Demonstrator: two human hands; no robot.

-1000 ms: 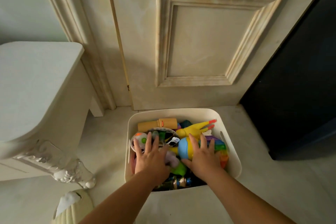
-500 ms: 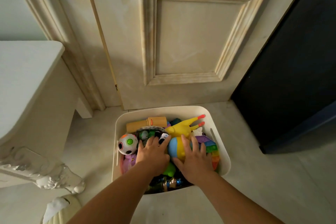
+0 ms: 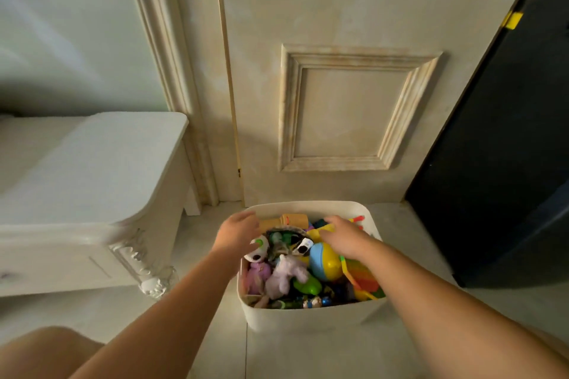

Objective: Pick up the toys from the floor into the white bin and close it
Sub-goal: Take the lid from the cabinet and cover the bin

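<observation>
The white bin [image 3: 308, 318] stands on the floor in front of the door, with no lid on it and full of toys. Among them are a lilac plush [image 3: 281, 275], a blue and yellow ball-shaped toy [image 3: 323, 258], a rainbow toy [image 3: 361, 278] and a tan tube [image 3: 292, 220] at the back. My left hand [image 3: 235, 232] hovers over the bin's far left corner, fingers relaxed, holding nothing. My right hand [image 3: 343, 235] is over the toys at the far right, fingers spread and empty. No lid is in view.
A white carved table [image 3: 92, 194] stands close on the left. A cream panelled door [image 3: 354, 108] is right behind the bin. A dark cabinet [image 3: 508, 178] fills the right side. My knee [image 3: 46, 354] shows at the bottom left. Pale floor tiles surround the bin.
Both hands have lifted off the pressed-down toys and moved toward the bin's far side. The camera has pulled back and up, so the bin looks farther away.
</observation>
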